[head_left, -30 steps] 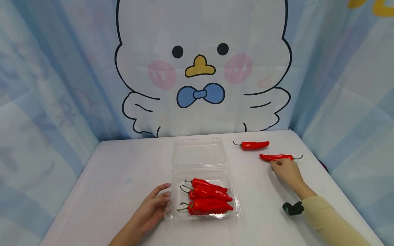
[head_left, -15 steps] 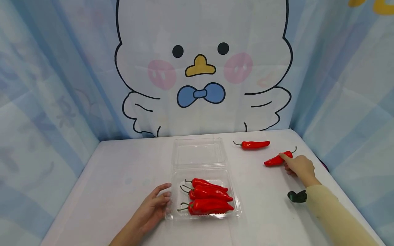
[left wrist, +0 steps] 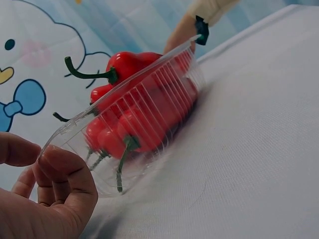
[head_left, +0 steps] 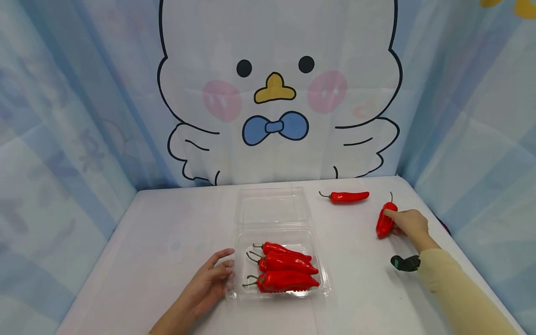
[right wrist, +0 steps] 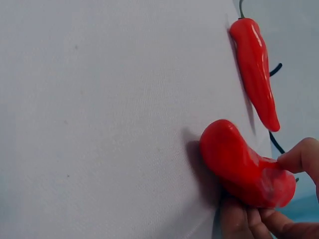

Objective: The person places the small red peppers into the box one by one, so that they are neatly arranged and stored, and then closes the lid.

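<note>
At the right of the table my right hand (head_left: 412, 227) pinches a red chili pepper (head_left: 386, 219) between thumb and fingers. Its stem points away from me; in the right wrist view the pepper (right wrist: 244, 169) lies between the thumb above and the fingers below. My left hand (head_left: 209, 282) is at the near left corner of a clear plastic clamshell container (head_left: 239, 242). In the left wrist view the thumb and a finger of this left hand (left wrist: 55, 194) pinch the container's rim. Several red peppers (head_left: 286, 281) lie in the base, stems to the left.
Another red chili pepper (head_left: 349, 197) lies at the back right of the white table (head_left: 180, 223). The container's lid (head_left: 272, 207) lies folded back behind its base. Printed curtains (head_left: 276, 158) hang close along the back and both sides.
The right hand has taken hold of the pepper at the right and swung it from lying crosswise to pointing stem-away. The left hand and the container have stayed in place.
</note>
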